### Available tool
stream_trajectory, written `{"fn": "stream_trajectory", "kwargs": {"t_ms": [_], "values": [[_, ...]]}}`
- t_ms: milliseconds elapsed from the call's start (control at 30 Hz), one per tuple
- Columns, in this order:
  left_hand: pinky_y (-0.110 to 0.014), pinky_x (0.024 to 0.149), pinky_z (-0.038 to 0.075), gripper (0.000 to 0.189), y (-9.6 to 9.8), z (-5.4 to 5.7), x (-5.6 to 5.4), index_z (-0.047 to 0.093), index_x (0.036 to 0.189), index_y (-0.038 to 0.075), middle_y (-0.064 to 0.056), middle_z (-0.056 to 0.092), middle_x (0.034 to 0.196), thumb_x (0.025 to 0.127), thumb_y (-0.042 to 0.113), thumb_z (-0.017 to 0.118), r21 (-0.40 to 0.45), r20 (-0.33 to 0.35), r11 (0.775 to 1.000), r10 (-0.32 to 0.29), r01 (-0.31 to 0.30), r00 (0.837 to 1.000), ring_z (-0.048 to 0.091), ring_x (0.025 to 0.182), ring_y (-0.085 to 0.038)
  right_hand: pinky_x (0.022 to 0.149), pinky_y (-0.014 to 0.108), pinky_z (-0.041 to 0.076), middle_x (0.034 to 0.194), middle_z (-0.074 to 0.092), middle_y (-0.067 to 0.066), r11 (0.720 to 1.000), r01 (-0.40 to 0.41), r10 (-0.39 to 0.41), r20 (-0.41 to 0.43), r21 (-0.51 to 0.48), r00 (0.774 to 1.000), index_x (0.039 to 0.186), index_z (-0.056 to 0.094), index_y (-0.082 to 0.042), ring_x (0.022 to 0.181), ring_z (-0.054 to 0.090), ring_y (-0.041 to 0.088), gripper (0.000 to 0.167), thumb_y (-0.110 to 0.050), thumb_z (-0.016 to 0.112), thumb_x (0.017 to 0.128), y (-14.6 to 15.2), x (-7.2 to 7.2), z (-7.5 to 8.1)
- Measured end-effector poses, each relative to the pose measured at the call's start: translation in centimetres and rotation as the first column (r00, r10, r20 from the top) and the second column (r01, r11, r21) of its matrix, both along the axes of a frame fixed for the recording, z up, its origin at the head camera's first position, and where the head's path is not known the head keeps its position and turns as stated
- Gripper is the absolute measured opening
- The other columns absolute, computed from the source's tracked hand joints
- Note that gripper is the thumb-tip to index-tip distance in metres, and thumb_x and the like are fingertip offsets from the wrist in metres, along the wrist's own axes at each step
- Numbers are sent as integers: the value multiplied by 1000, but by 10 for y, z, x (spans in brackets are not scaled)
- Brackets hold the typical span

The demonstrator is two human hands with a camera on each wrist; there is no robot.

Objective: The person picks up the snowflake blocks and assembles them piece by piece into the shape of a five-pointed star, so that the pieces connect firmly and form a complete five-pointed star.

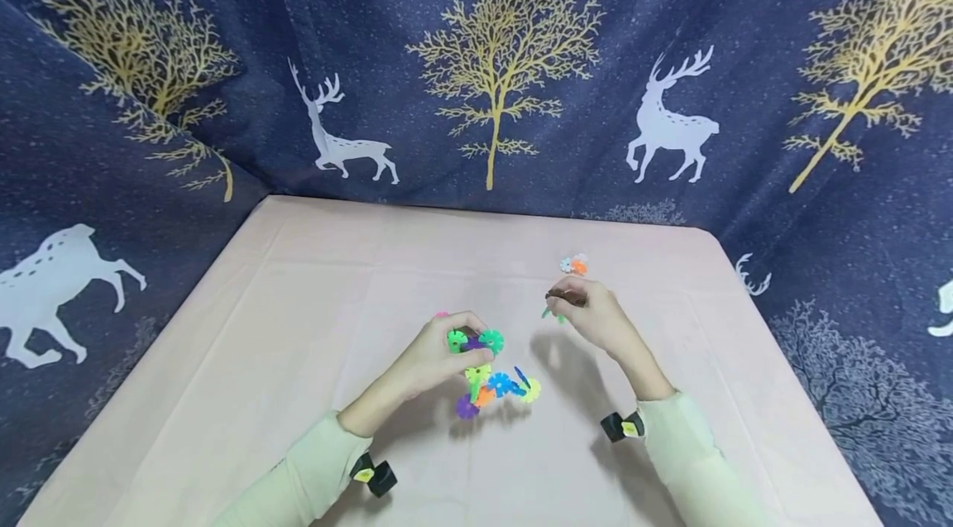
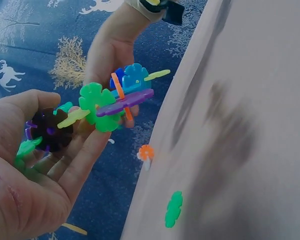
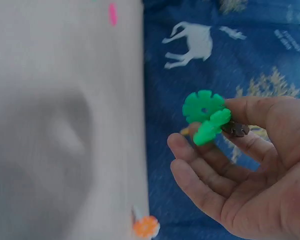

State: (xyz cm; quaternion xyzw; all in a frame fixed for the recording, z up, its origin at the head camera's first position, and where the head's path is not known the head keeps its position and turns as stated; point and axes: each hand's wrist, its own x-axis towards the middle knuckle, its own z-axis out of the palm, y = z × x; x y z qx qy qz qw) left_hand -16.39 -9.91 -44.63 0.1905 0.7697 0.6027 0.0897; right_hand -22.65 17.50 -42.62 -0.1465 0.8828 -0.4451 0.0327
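My left hand [image 1: 435, 357] grips a chain of notched plastic building discs, joined slot to slot. A blue disc [image 1: 500, 385], a lime-yellow disc [image 1: 531, 390] and a purple disc [image 1: 466, 406] hang below the fingers. In the left wrist view, a dark brown disc [image 2: 51, 131] lies within the left hand, and a green disc [image 2: 92, 100] stands at its fingertips. To the right and farther back, my right hand [image 1: 598, 318] pinches a small joined piece. The right wrist view shows its bright green disc [image 3: 204, 106] and brown disc [image 3: 237, 130] between thumb and fingers.
An orange disc [image 1: 579, 266] and a white disc [image 1: 566, 265] rest near the back of the pink-covered table [image 1: 335, 287]. Behind the left hand shows a bit of a pink disc [image 1: 442, 314]. A dark blue curtain [image 1: 447, 122] with deer and trees borders the table.
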Motion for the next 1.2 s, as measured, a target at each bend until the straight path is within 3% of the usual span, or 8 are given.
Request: {"fn": "stream_trajectory", "kwargs": {"t_ms": [133,367,600,867,1200], "values": [[-41,87,47,17,1,0,-1,71,100,14,1,68,97,85,14,78,-28,-79,999,22,-24,997,59,95,-21,80,37,53,92,72,6,995,-32,30,-15,-96,999,101,71,-11,88,70,20,11,-21,68,97,-11,14,9],[-46,94,42,15,3,1,-1,70,97,16,6,69,95,85,11,78,-52,-128,997,43,-50,991,59,96,-17,84,28,55,99,72,8,971,-112,109,-29,-213,994,104,72,-4,95,70,22,14,-14,68,97,-24,30,20],[-42,92,45,16,5,4,1,70,97,16,7,70,94,85,7,76,-64,-173,995,64,-77,983,62,93,-15,81,30,55,95,73,2,963,-172,166,-44,-208,985,101,74,-9,91,69,18,11,-17,68,96,-29,37,27],[-41,90,46,16,9,7,6,70,96,16,11,71,91,84,7,77,-105,-256,988,85,-115,963,64,90,-11,83,33,55,95,74,2,959,-190,184,-46,-210,982,101,74,-9,91,70,16,11,-18,68,97,-34,41,26],[-37,83,49,15,10,12,11,72,93,15,8,71,90,82,7,78,-61,-227,980,169,-187,959,63,87,-13,74,26,54,88,72,4,956,-143,142,-19,-257,990,97,74,-7,79,68,15,8,-11,67,97,-41,45,25]]}}
